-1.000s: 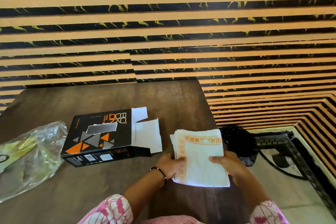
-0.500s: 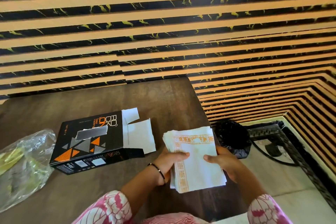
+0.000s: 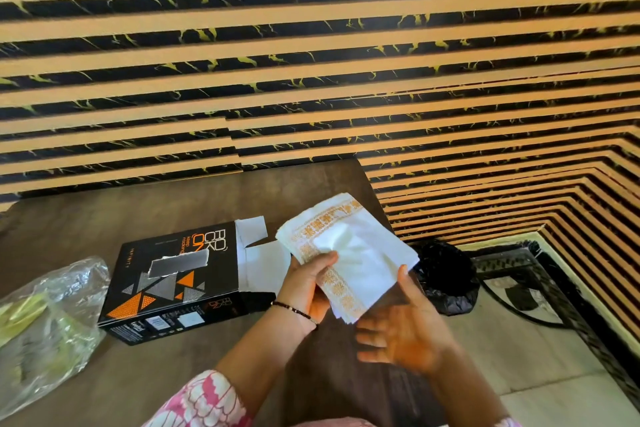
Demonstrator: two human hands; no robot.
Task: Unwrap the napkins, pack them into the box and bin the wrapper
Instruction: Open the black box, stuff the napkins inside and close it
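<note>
**Napkin stack lifted in the left hand, right hand open below it**

The left hand [image 3: 313, 282] grips a stack of white napkins [image 3: 349, 253] with an orange patterned border, thumb across the top face and fingers closed underneath. The stack is raised off the tabletop [image 3: 138, 215] and tilted, its far corner pointing up and away, above the table's right edge. The right hand [image 3: 403, 333] is spread open, palm up, just below the lower corner of the stack; only its thumb tip reaches up beside the stack's right edge, and whether it touches the paper cannot be told. It has hold of nothing.

The black box [image 3: 173, 277] with orange and grey triangles lies flat on the tabletop, left of the hands, nearer the middle. Its white end flaps [image 3: 252, 236] stand open on the side facing the napkins, partly hidden behind the stack. A torn grey strip shows on its top face.

The clear plastic wrapper [image 3: 48, 315] lies crumpled at the left edge of the tabletop, just beside the box's near left corner.

Off the table's right edge, on the floor, sits a bin lined with a black bag [image 3: 446, 277]. A striped wall [image 3: 311, 62] runs behind the table.
</note>
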